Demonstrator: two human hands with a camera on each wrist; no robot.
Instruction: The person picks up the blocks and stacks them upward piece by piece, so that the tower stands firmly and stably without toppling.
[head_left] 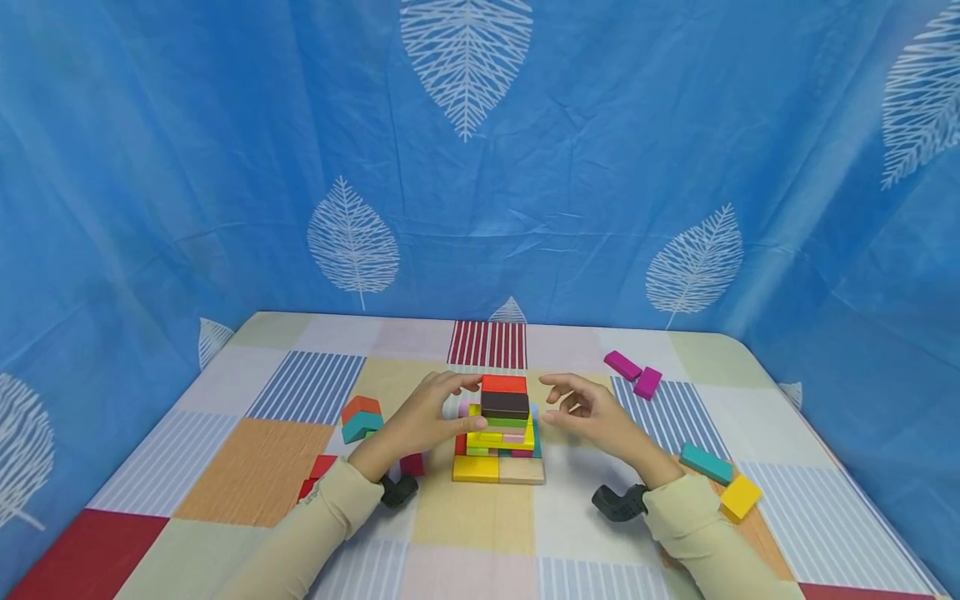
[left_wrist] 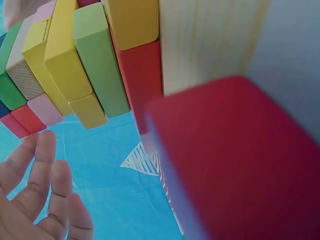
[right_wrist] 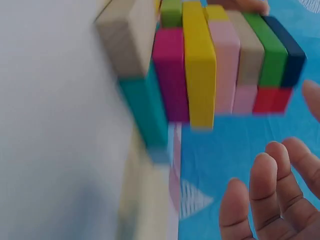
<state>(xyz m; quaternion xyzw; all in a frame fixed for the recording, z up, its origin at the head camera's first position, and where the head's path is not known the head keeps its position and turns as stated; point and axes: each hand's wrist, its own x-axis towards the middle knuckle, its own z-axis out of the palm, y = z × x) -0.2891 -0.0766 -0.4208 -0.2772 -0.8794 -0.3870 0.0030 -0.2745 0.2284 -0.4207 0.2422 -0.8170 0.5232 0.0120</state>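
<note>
A layered tower of colored wooden blocks (head_left: 476, 471) stands in the middle of the table. Near its top lie a dark block (head_left: 505, 405), a green block (right_wrist: 270, 55) and a red block (head_left: 504, 383). My left hand (head_left: 431, 412) is at the tower's upper left, its thumb by the front of the top layers and its fingertips touching or nearly touching the far side. The left fingers (left_wrist: 46, 155) are mostly straight. Beside the tower's right side, my right hand (head_left: 588, 408) stays apart from the blocks, with loosely bent fingers (right_wrist: 262, 185) and nothing held.
Two magenta blocks (head_left: 622, 366) lie at the back right. A teal block (head_left: 706, 463) and a yellow block (head_left: 741, 498) lie near the right forearm. Orange and teal blocks (head_left: 362, 423) and red blocks (head_left: 322, 467) lie by the left arm. A blue curtain (head_left: 480, 225) hangs behind.
</note>
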